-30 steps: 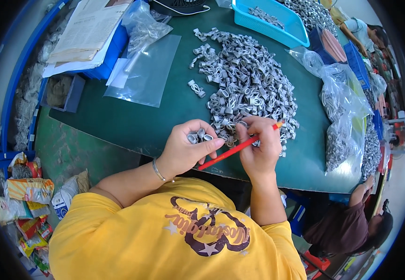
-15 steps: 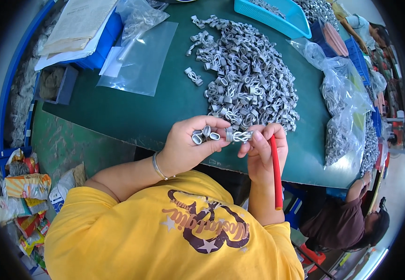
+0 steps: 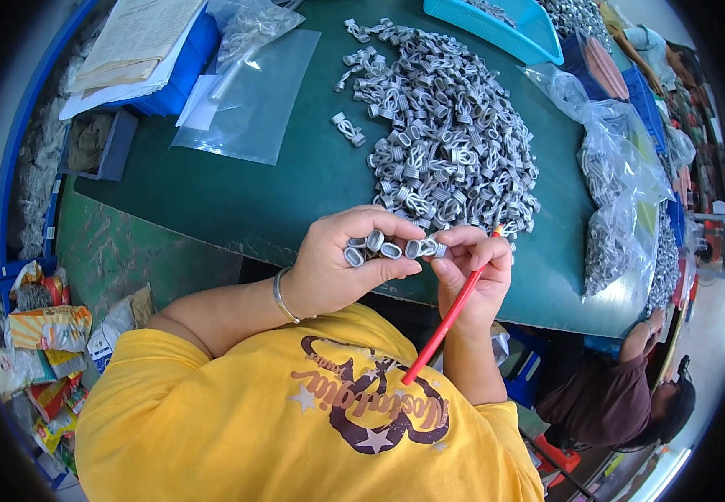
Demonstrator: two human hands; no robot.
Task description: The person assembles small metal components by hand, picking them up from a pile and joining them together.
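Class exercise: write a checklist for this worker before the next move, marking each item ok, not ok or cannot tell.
1. Left hand holds several grey pieces: ok.
2. Right hand holds another grey piece: ok.
3. Right hand free of the red stick: not ok, held there too.
4. Pile rests on the green table: ok.
5. Held pieces free of flaws: cannot tell, too small.

Left hand (image 3: 335, 261) holds grey pieces (image 3: 375, 241); right hand (image 3: 473, 293) holds a red stick (image 3: 446, 323).

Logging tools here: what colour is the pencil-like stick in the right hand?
The stick is red; the head view shows it best.
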